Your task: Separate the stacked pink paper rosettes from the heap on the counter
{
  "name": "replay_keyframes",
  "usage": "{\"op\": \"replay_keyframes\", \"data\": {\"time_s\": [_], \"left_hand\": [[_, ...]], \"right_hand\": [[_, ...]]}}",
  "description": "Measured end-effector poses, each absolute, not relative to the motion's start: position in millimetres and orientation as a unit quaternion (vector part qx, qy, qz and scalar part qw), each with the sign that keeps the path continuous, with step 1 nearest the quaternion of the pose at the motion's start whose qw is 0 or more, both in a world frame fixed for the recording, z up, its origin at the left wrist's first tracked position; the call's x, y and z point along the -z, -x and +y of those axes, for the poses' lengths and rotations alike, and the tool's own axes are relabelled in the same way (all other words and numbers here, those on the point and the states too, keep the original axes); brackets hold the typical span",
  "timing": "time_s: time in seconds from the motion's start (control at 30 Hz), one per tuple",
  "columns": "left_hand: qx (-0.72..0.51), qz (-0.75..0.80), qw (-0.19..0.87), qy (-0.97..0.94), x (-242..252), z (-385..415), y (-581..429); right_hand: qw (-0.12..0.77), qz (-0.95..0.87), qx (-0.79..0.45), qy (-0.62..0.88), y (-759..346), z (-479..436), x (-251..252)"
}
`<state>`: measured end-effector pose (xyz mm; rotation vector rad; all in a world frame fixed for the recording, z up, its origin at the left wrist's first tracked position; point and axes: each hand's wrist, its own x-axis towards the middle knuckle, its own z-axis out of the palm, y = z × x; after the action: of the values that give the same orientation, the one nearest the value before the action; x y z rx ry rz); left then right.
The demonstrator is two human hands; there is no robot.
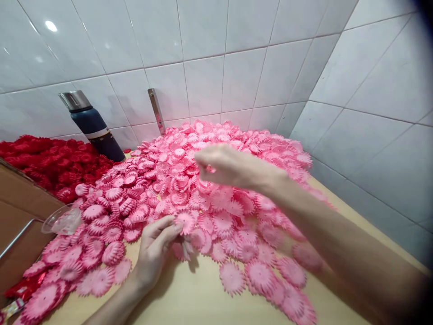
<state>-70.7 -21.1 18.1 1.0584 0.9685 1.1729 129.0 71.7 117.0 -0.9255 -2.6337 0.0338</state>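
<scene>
My left hand (158, 239) pinches a pale pink, scalloped flower-shaped disc (185, 221) between thumb and fingers, just above the near edge of a big heap. The disc has a small hole or dot at its middle. Further back, over the heap's middle, my right hand (223, 166) is slightly blurred. Its fingers curl into a pinch, and whatever they hold is too small or hidden to make out. Around both hands lie pink scalloped discs (176, 180), some flat, some cupped with darker edges. Flat ones (232, 277) overlap on the table in front.
A dark blue bottle (98, 128) leans in view by a red heap (57, 162) at left. Nearby are a clear plastic cup (62, 221) and a cardboard box (23, 207). A metal strip (156, 110) stands against the tiled wall (203, 85). The tabletop (189, 298) is pale yellow.
</scene>
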Motion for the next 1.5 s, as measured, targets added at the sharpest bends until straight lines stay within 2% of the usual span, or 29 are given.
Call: {"op": "replay_keyframes", "data": {"time_s": [0.1,0.27,0.37,0.5,0.7,1.0,1.1,1.27,1.5], "left_hand": [[-0.496,0.424,0.586,-0.48,-11,-25,70],[-0.469,0.442,0.581,-0.496,-7,-19,70],[-0.456,0.462,0.559,-0.516,-12,-16,69],[-0.461,0.465,0.543,-0.525,-16,-15,66],[-0.466,0.509,0.464,-0.555,-13,-14,69],[-0.497,0.515,0.464,-0.522,-15,-14,71],[-0.489,0.519,0.461,-0.528,-17,-15,71],[-0.469,0.517,0.472,-0.538,-15,-15,72],[-0.462,0.522,0.482,-0.531,-17,-15,71]], "right_hand": [[0.245,-0.882,0.026,0.402,-158,85,-126],[0.23,-0.883,-0.027,0.408,-164,83,-128],[0.183,-0.914,-0.134,0.336,-145,73,-125],[0.051,-0.936,-0.274,0.217,-124,58,-121],[0.031,-0.945,-0.232,0.23,-115,48,-120],[0.082,-0.957,-0.158,0.228,-108,53,-105],[0.106,-0.955,-0.172,0.216,-108,55,-102],[0.079,-0.957,-0.211,0.183,-107,56,-101],[0.085,-0.956,-0.225,0.166,-107,57,-104]]}}
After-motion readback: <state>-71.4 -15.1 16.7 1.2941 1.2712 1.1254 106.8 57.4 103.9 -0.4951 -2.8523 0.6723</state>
